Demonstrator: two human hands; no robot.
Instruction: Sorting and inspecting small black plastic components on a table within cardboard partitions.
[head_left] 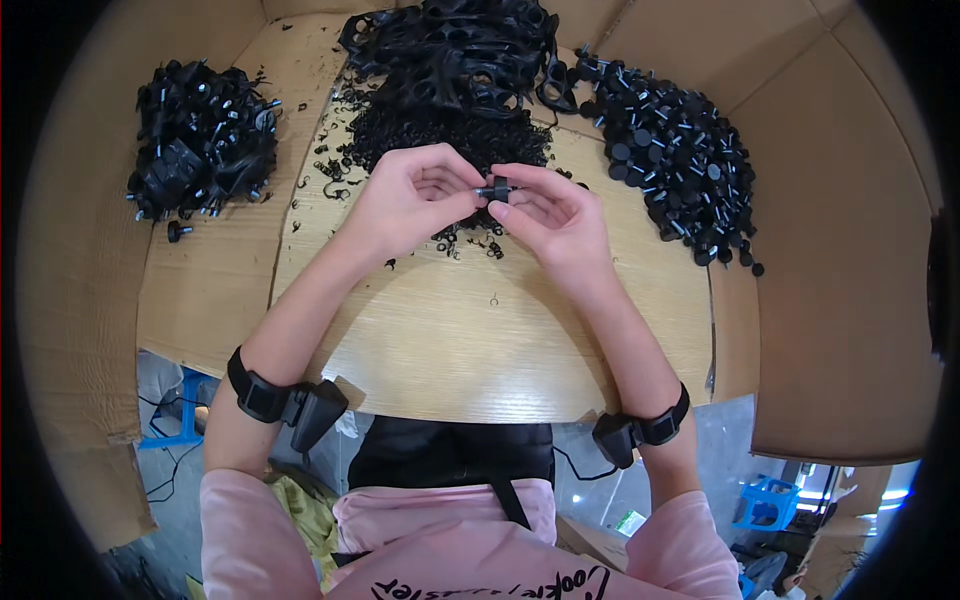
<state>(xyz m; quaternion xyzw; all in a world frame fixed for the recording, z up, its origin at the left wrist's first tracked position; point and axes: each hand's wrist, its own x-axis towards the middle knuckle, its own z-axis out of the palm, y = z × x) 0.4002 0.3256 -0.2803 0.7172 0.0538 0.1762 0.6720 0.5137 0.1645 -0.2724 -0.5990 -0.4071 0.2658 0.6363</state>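
Pink shirt [440, 535] is sitting nearest the head camera. Above the surface [450, 350], left fingers [463, 206] are pinching one black knob-headed screw [502, 187] metal-end, right fingers [522, 222] head-end; steady, aligned grips seem advisable.

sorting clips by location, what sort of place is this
Probably a small-parts workbench in a workshop, judging by the cardboard walls beside the table, the heap of black knobs with metal stems and the curled black scraps.
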